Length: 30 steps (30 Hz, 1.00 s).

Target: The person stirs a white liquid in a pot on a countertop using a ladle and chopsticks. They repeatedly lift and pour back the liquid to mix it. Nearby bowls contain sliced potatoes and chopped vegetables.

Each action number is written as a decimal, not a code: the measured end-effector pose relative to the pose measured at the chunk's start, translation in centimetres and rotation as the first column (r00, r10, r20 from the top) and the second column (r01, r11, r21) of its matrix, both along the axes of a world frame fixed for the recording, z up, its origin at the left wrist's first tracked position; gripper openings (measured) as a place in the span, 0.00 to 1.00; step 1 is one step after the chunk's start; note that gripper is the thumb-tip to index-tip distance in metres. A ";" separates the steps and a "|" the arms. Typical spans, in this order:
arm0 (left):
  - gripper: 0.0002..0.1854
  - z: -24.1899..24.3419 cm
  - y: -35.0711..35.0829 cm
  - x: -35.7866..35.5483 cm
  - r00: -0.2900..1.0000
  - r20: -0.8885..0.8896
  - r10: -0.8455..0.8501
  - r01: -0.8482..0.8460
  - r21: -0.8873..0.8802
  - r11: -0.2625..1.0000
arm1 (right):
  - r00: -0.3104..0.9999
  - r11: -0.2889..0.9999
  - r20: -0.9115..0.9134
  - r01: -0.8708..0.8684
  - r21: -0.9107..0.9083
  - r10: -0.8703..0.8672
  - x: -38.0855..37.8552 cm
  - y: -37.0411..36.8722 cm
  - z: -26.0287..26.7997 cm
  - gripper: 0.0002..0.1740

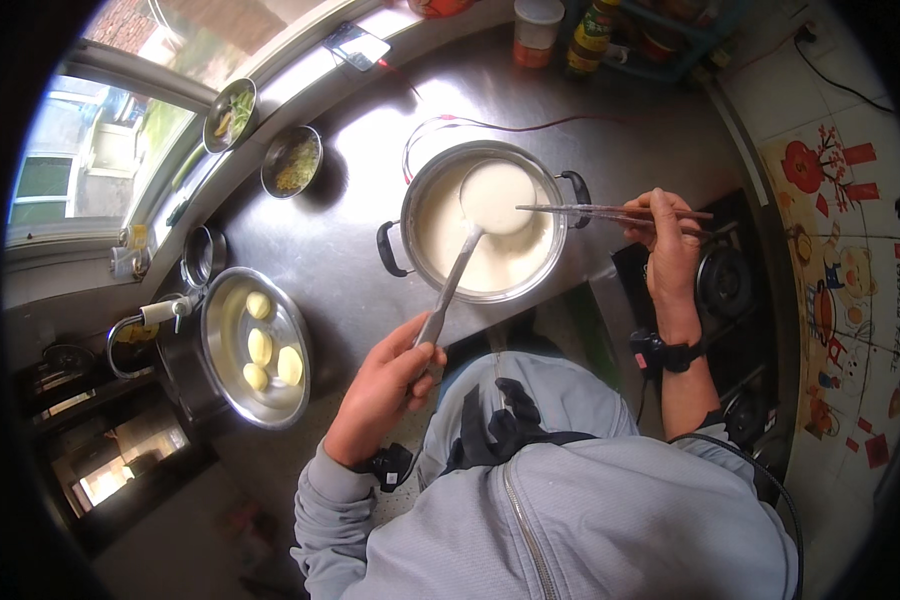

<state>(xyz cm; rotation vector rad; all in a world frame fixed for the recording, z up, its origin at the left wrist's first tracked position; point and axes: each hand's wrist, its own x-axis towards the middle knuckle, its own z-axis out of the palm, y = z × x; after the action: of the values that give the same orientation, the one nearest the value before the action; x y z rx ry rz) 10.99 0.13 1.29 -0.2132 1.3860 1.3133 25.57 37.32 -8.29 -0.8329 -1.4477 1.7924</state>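
Note:
A two-handled steel pot (pixel 487 297) with a pale, creamy liquid (pixel 439 240) in it stands before me on the metal counter. My left hand (pixel 390 375) grips the handle of a metal ladle (pixel 454 277). Its round bowl sits in the pot, full of the same liquid (pixel 495 187). In my right hand (pixel 667 240) is a pair of wooden chopsticks (pixel 600 211), pale residue along them. Their tips reach over the pot's right rim to the right edge of the ladle's bowl. Whether they touch the liquid I cannot tell.
At left a metal basin (pixel 300 375) holds several peeled potatoes (pixel 260 346) beside a faucet (pixel 142 319). Two bowls of chopped vegetables (pixel 292 161) (pixel 230 116) are by the window. A red cable (pixel 510 129) lies behind the pot. Gas burners (pixel 724 277) are at right.

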 end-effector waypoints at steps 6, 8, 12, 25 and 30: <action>0.33 2.4 -0.8 0.4 0.996 -0.083 0.024 -0.029 -0.059 0.998 | 1.000 0.999 -0.021 -0.006 0.044 0.007 -0.5 0.1 0.5 0.14; 0.33 3.2 -1.0 0.5 0.995 -0.092 0.040 -0.045 -0.048 0.998 | 1.000 0.998 -0.024 0.000 0.057 0.001 -0.6 0.2 0.7 0.15; 0.32 4.5 -1.7 0.5 0.985 -0.173 0.019 -0.044 -0.138 0.990 | 0.999 0.998 -0.042 0.007 0.061 -0.004 -0.5 0.4 0.9 0.15; 0.30 1.8 -0.5 -2.8 -0.011 -0.682 -0.731 0.171 -0.722 0.671 | 1.000 0.998 -0.030 0.002 0.066 0.000 0.4 0.2 0.9 0.15; 0.29 1.0 1.7 -4.1 -0.109 -0.488 -0.866 0.157 -0.869 0.470 | 1.000 0.999 -0.026 0.000 0.053 0.002 1.2 0.0 0.9 0.15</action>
<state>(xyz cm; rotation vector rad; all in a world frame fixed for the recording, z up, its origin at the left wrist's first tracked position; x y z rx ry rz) 6.86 1.78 2.27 1.0454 2.5414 -0.0637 26.73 37.35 -7.43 -0.7792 -1.4727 1.7514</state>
